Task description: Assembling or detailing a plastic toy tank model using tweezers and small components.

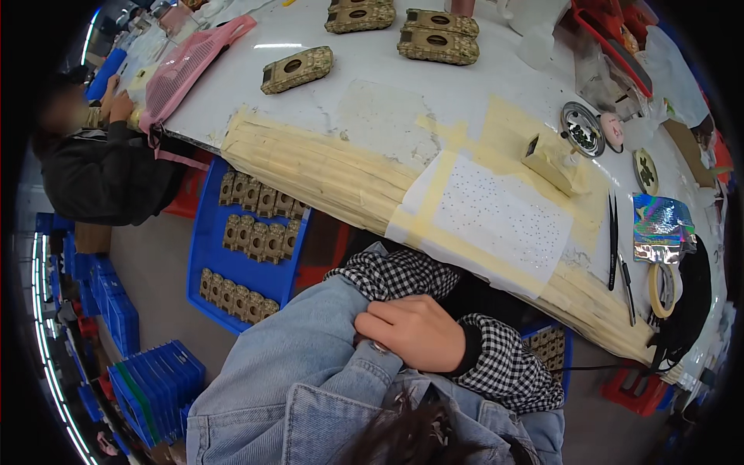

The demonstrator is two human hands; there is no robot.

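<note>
Denim jacket [310,364] gripped by right hand [418,332] with curled fingers; left hand hidden.

Bright overhead light; tabletop glare; bent edges

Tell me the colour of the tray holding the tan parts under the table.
Blue tray, clearest in the head view.

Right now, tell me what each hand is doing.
Right hand: closed, fingers gripping the denim sleeve at its cuff.
Left hand: hidden inside that sleeve; state cannot be told.
</note>
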